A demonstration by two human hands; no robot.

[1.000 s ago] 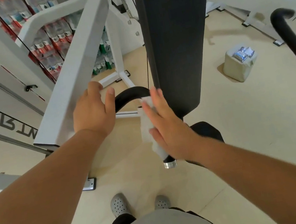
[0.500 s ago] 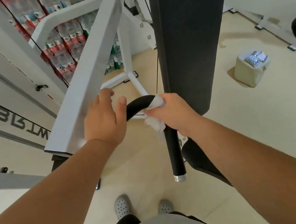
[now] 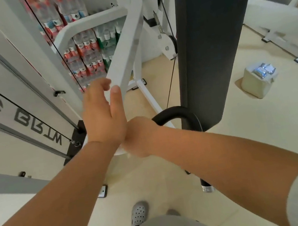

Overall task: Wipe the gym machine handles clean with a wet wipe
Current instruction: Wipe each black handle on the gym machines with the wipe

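The black curved machine handle (image 3: pixel 175 111) arcs in front of the back pad and drops to a chrome end cap (image 3: pixel 207 188). My right hand (image 3: pixel 140 137) is curled round the handle's left part, just under the white beam. A bit of the white wet wipe (image 3: pixel 119 151) shows beneath its fingers; the remainder is hidden in the grip. My left hand (image 3: pixel 103 113) hovers just above and left of the right hand, fingers loose, thumb near the beam's edge, holding nothing.
A tall dark back pad (image 3: pixel 211 45) stands right of the hands, and a slanted white frame beam (image 3: pixel 126 44) runs above them. Packs of water bottles (image 3: pixel 86 50) are stacked behind. A pale box (image 3: pixel 254 85) with packets on top sits on the floor at right. Thin cables cross on the left.
My right hand has slid with the wipe from the handle's bend leftward to under the beam. My left hand has lifted off the beam. The view has shifted left and up.
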